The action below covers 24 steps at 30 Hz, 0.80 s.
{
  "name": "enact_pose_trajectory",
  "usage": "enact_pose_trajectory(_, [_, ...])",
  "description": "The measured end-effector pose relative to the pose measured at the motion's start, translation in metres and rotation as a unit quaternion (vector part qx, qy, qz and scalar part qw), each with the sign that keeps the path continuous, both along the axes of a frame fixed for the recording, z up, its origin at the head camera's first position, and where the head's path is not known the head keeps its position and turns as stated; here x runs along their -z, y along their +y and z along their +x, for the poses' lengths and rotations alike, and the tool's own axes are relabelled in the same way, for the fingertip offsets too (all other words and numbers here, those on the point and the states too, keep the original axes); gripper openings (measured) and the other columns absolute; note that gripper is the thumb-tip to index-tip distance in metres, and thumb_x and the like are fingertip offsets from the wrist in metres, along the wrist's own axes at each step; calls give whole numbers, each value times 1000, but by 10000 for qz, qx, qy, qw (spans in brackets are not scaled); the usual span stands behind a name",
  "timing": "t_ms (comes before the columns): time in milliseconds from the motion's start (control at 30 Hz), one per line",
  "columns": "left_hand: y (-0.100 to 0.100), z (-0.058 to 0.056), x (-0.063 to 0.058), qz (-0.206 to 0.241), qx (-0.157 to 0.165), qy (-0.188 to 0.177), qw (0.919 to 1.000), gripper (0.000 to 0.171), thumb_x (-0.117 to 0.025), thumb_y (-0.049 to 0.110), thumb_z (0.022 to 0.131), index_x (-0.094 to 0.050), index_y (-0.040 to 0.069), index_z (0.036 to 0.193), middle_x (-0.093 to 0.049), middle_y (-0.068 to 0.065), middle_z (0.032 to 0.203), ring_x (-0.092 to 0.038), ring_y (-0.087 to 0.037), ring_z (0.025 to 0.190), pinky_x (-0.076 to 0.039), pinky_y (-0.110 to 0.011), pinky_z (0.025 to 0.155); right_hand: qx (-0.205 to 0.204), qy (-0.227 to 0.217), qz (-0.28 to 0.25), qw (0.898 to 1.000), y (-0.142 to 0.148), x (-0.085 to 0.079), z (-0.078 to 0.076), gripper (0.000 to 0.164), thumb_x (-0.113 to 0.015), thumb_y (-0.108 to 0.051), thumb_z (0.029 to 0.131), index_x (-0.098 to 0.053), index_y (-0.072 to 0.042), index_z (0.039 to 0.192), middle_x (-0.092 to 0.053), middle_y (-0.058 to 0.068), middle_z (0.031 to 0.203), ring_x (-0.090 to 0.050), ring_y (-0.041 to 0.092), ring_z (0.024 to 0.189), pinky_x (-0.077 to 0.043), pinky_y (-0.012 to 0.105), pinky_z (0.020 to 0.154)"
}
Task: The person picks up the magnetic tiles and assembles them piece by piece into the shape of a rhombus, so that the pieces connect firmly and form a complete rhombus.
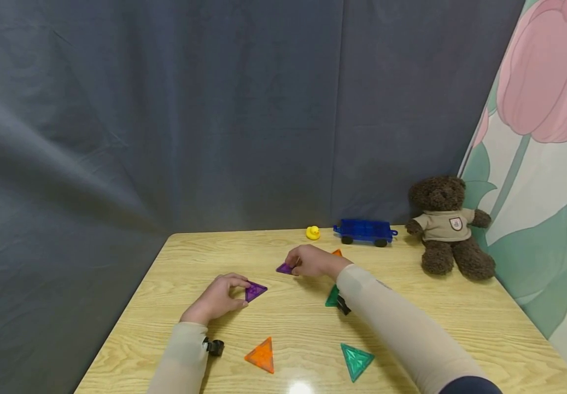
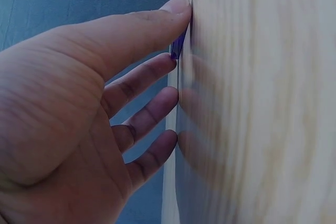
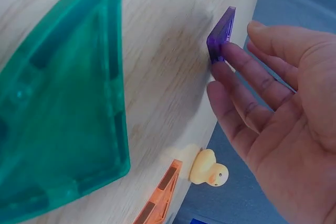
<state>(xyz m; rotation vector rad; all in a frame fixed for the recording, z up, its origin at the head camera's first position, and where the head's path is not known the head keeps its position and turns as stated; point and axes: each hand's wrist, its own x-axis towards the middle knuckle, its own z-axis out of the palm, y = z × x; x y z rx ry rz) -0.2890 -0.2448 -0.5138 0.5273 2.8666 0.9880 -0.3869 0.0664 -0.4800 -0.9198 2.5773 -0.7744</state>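
1. Left purple tile, pinched by left hand, at hand's 3 o'clock.
2. Right purple tile, touched by loosely spread right hand, at hand's 9 o'clock.
3. Orange tile, on counter, 6 o'clock from item 1.

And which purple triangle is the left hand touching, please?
The nearer purple triangle; the other purple triangle is farther back, by the right hand.
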Motion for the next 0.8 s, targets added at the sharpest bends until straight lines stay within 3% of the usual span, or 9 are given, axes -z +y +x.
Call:
enact_pose_trajectory(133, [2, -1, 0, 69, 27, 7, 10000, 43, -87, 13, 88, -75, 12, 129, -63, -2, 139, -54, -35, 135, -44, -53, 113, 295, -34, -10, 9996, -2, 1, -4, 25, -74, -8, 98, -74, -10, 124, -72, 1, 112, -66, 15, 101, -58, 35, 92])
enact_pose_trajectory(267, [2, -2, 0, 110, 34, 17, 9999, 43, -87, 12, 88, -75, 11, 129, -63, -3, 140, -53, -35, 135, -44, -53, 113, 543, -7, 6, 9985, -4, 1, -7, 36, -76, -8, 97, -70, -6, 133, -67, 9, 129, -67, 21, 109, -56, 39, 97])
enact_pose_trajectory(400, [2, -1, 0, 139, 47, 18, 9999, 43, -87, 12, 88, -74, 11, 129, -63, -3, 140, -53, -35, 136, -44, -53, 113, 478, 90, 132, 9987, -6, 0, -7, 42, -76, -9, 97, -67, -7, 138, -61, 11, 140, -63, 25, 120, -52, 43, 105])
enact_pose_trajectory(633, [3, 1, -1, 154, 122, 73, 9998, 44, -87, 11, 87, -74, 10, 129, -64, -4, 139, -54, -37, 134, -44, -54, 112, 267, 218, 381, 9987, -12, 2, -11, 45, -81, -12, 94, -69, -8, 137, -70, 6, 128, -64, 19, 109, -52, 42, 104])
enact_pose_trajectory(800, [1, 0, 1, 171, 101, 71, 9998, 43, -87, 11, 87, -75, 11, 128, -64, -2, 138, -53, -37, 134, -43, -55, 113, 230, 311, 464, 9982, -14, 2, -12, 45, -84, -12, 91, -71, -8, 134, -71, 5, 125, -64, 20, 110, -52, 41, 104])
